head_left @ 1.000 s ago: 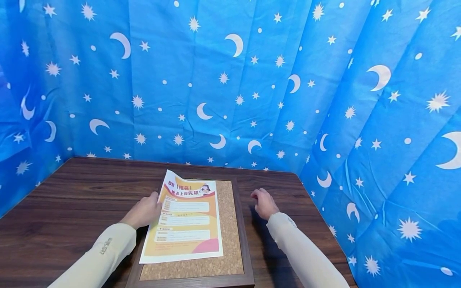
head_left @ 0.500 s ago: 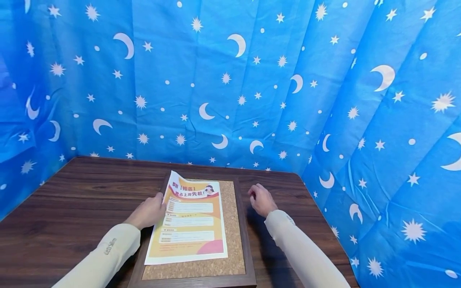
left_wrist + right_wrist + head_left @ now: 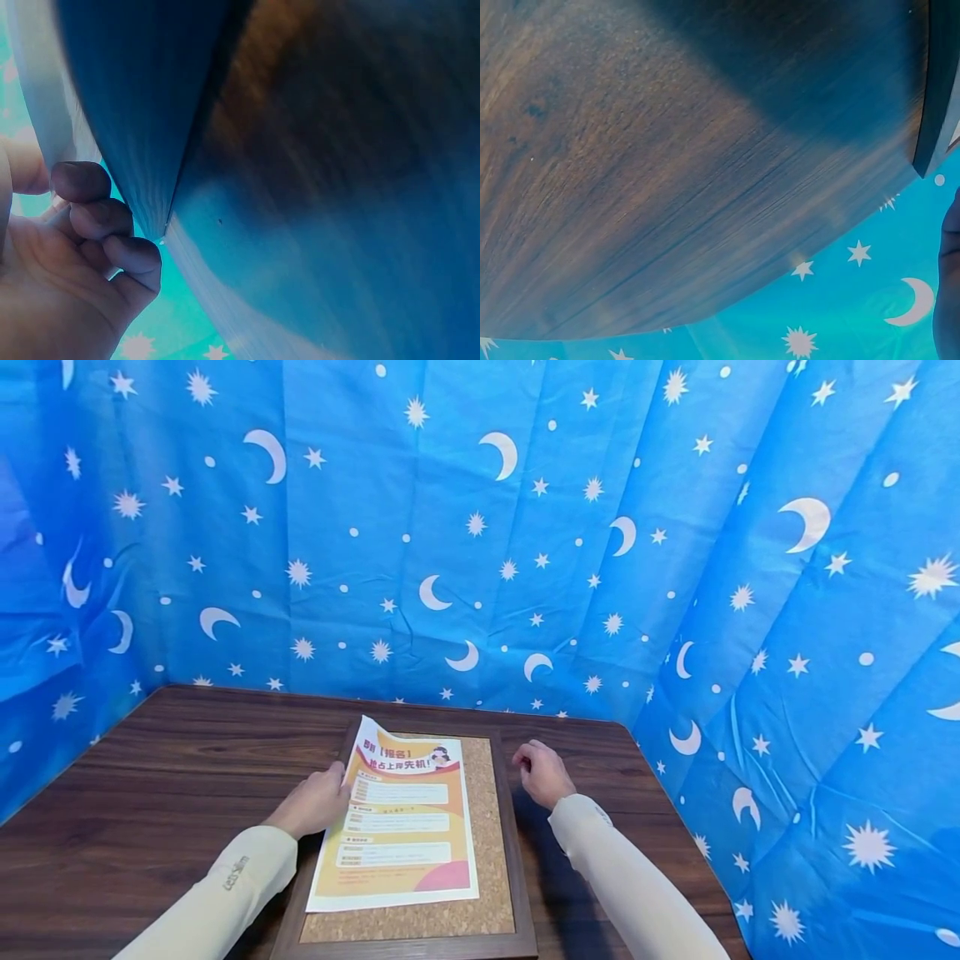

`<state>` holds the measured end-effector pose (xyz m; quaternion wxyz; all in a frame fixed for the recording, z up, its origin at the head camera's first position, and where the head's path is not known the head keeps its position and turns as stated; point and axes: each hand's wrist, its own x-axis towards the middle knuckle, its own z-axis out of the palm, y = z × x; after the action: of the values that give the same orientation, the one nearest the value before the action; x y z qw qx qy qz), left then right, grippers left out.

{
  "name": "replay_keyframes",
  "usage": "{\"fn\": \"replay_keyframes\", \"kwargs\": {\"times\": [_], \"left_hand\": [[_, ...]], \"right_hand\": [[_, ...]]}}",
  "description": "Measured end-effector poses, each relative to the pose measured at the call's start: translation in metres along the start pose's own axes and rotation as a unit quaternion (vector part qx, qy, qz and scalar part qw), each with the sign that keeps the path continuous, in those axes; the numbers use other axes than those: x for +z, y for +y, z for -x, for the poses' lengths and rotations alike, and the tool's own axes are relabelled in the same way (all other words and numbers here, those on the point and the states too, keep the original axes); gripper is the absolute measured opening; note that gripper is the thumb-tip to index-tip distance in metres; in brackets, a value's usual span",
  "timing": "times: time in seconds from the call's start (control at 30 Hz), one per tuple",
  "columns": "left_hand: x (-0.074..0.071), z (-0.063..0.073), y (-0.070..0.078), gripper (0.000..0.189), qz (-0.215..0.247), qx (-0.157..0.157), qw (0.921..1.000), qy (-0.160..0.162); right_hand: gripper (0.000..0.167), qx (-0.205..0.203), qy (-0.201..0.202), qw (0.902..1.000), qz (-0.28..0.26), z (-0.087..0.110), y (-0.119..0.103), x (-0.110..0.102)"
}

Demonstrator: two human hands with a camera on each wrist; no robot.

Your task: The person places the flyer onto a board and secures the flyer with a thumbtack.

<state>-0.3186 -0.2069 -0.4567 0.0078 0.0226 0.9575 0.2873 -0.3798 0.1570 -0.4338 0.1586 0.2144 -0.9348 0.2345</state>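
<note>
A printed flyer (image 3: 397,881) in yellow, orange and pink lies over a brown-framed corkboard (image 3: 491,827), its upper left corner lifted. At the flyer's left edge, my left hand (image 3: 313,802) pinches the paper between thumb and index finger. The left wrist view shows that hand (image 3: 67,262) with its other fingers curled beside the board's side (image 3: 142,112). To the right of the frame, my right hand (image 3: 545,774) hovers over the table with loosely curled fingers, and nothing shows in it. Only a sliver of the right hand (image 3: 949,277) enters the right wrist view.
The board rests on a dark wood-grain table (image 3: 187,760). Bare cork shows along the flyer's right and lower sides. A blue curtain (image 3: 360,510) with white moons and stars hangs behind the table and along both sides.
The view has shifted slightly, so the board and flyer appear a little farther right. My right hand has come slightly nearer the frame. The left hand keeps its pinch on the flyer.
</note>
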Motion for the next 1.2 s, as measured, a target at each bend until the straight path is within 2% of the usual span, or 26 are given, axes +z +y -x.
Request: {"fn": "replay_keyframes", "kwargs": {"times": [0.2,0.43,0.57,0.7,0.77,0.97,1.2], "left_hand": [[0.002,-0.002,-0.001,0.043,-0.009,0.003,1.0000,0.002],[0.003,-0.003,0.001,0.044,-0.015,0.017,0.9997,0.000],[0.003,-0.002,0.002,0.045,-0.028,0.044,0.9986,-0.002],[0.003,0.000,0.004,0.048,-0.065,0.080,0.9946,0.008],[0.003,0.002,0.006,0.050,-0.080,0.089,0.9928,0.009],[0.005,0.004,0.008,0.049,-0.099,0.093,0.9907,0.007],[0.006,0.002,0.006,0.051,-0.067,0.066,0.9955,-0.001]], "right_hand": [[0.019,-0.015,0.001,0.9999,0.006,-0.002,-0.002,0.000],[0.024,-0.006,-0.010,0.9999,0.001,-0.008,-0.006,0.005],[0.028,-0.008,-0.015,0.9998,-0.004,-0.012,-0.009,0.008],[0.030,-0.001,-0.017,0.9998,-0.009,-0.016,-0.015,0.010],[0.029,0.009,-0.018,0.9997,-0.014,-0.019,-0.018,0.012],[0.025,0.030,-0.029,0.9988,-0.025,-0.023,-0.029,0.019],[0.027,0.049,-0.025,0.9981,-0.028,-0.031,-0.043,0.024]]}}
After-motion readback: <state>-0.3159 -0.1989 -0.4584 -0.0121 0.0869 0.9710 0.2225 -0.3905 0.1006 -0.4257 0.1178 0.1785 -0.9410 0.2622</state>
